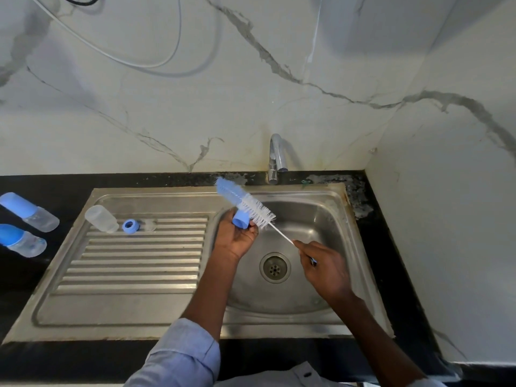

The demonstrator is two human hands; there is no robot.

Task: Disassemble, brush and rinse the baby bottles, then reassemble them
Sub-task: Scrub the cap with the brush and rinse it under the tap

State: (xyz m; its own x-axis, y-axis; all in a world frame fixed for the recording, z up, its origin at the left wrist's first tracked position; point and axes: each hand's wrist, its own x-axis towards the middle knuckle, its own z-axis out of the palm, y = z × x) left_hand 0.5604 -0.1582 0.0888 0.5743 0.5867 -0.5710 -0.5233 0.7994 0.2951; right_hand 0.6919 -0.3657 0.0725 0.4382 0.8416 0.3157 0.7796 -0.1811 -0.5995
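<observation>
Two assembled baby bottles lie on their sides on the black counter (69, 180) at about 9 o'clock: one with a pale blue cap (29, 211) and, just below it, one with a deeper blue cap (21, 240). Next, on the ribbed drainboard of the steel sink (134, 277), one bare clear bottle body (101, 219) lies tilted, with one blue screw ring (129, 227) just beside its mouth and one clear, faint piece (150, 224) (probably a teat, too transparent to be sure) beside the ring. Toward the centre, the left hand (236, 238) is closed around one blue cap (240, 218), held over the left edge of the basin. One bottle brush (245, 203), blue bristles at its tip and white bristles lower, lies across the cap's top, pointing toward 10 o'clock. Its thin white handle runs down toward 4 o'clock into the right hand (325, 268), which pinches it over the basin. One drain (275, 267) sits between the two hands at the basin's bottom, and one chrome tap (276, 159) stands at 12 o'clock behind the sink.
</observation>
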